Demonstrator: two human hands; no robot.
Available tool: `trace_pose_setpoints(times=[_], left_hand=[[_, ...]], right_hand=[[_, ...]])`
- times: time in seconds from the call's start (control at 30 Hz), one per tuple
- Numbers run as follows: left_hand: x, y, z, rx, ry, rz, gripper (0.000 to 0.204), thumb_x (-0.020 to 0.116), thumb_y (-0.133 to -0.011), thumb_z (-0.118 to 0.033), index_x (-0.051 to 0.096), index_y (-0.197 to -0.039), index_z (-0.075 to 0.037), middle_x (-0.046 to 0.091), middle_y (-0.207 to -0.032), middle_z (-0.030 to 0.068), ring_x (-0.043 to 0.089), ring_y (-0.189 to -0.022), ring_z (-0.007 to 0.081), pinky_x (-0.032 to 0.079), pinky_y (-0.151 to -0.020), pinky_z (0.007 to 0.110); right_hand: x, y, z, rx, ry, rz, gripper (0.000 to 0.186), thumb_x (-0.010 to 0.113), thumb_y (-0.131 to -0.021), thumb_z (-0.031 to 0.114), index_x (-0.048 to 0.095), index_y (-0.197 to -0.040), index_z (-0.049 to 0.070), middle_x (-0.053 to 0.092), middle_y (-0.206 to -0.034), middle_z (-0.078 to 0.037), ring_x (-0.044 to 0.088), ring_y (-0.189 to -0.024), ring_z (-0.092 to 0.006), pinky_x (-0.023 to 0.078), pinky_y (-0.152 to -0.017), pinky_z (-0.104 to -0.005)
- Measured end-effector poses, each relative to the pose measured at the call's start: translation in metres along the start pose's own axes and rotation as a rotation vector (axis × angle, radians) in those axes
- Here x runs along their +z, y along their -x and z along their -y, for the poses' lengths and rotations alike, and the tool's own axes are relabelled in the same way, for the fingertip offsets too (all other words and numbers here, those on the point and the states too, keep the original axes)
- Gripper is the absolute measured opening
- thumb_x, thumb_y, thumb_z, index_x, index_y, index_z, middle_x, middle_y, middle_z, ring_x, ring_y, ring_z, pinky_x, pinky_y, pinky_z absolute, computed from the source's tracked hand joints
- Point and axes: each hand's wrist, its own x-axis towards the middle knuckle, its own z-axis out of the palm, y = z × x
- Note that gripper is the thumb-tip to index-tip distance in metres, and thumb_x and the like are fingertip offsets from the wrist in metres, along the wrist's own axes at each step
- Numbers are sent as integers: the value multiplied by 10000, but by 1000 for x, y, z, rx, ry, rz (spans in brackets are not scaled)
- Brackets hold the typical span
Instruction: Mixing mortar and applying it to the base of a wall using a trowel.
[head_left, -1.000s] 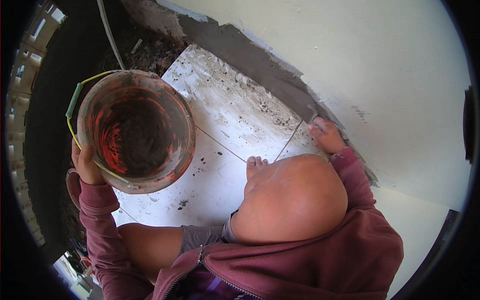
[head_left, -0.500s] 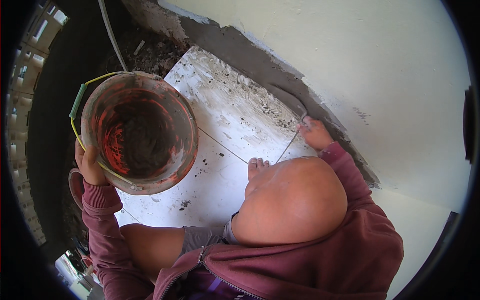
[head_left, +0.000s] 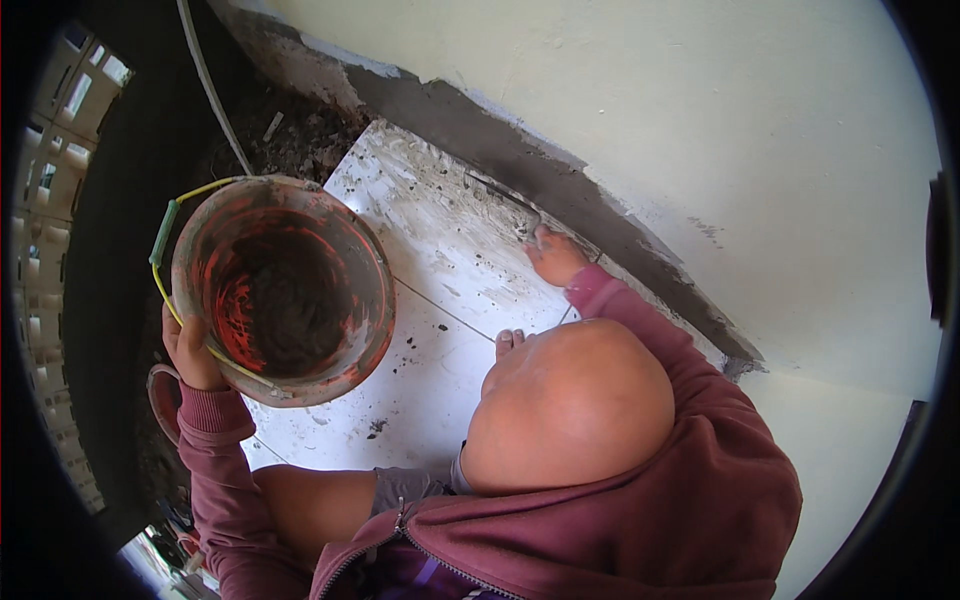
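Head view: trowel in my right fingers, shifted off wall mortar to tile, upper centre; floor side likely worked now. Left fingers grip bucket.

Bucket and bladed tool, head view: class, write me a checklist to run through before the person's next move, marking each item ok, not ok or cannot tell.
1. Left hand at the rim of the bucket: ok.
2. Thin-bladed tool held in the right hand: ok.
3. Grey mix inside the bucket: ok, some is there.
4. Mix wet enough to work: cannot tell by sight.
5. Floor tiles free of crumbs and smears: not ok, both show.
6. Bare toes apart from the blade: ok.
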Motion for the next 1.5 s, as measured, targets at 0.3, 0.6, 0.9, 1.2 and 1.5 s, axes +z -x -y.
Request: trace_pose_setpoints(times=[0.3, 0.6, 0.9, 1.2, 1.5], left_hand=[[1, 0, -2, -9, 12, -16, 464, 440, -745, -95, 401, -1189, 32, 520, -1119, 138, 535, -1001, 225, 411, -888, 332], [-4, -2, -1, -31, -1, -41, 439, 418, -738, -62, 428, -1169, 20, 533, -1095, 116, 534, -970, 195, 403, -858, 299], [-6, 0, 1, -29, -34, -60, 424, 407, -756, -84, 436, -1167, 18, 538, -1084, 106, 534, -962, 186, 402, -849, 288], [-2, -2, 3, -1, 20, -1, 480, 435, -769, -96, 377, -1230, 21, 494, -1169, 133, 509, -1047, 214, 392, -909, 321], [6, 2, -3, 0, 27, 12, 497, 437, -719, -90, 393, -1198, 35, 503, -1149, 150, 525, -1026, 235, 412, -902, 349]], right_hand=[[5, -21, 5, -103, -151, -144, 355, 468, -839, 325, 469, -962, -8, 556, -878, -287, 538, -858, -417, 424, -754, -464], [-23, 33, -32, -156, -272, -262, 324, 516, -829, 306, 494, -939, 3, 574, -792, -230, 554, -785, -385, 446, -650, -411], [-73, 102, -25, 38, -826, -153, 245, 532, -835, 237, 497, -874, -2, 577, -700, -65, 578, -703, -157, 434, -523, -283], [10, -10, 14, -85, -69, -49, 329, 477, -832, 311, 450, -952, 6, 568, -813, -267, 555, -809, -418, 437, -702, -471], [16, -60, 43, -83, -187, -133, 398, 459, -836, 344, 467, -949, -37, 568, -895, -272, 551, -848, -410, 433, -761, -450]])
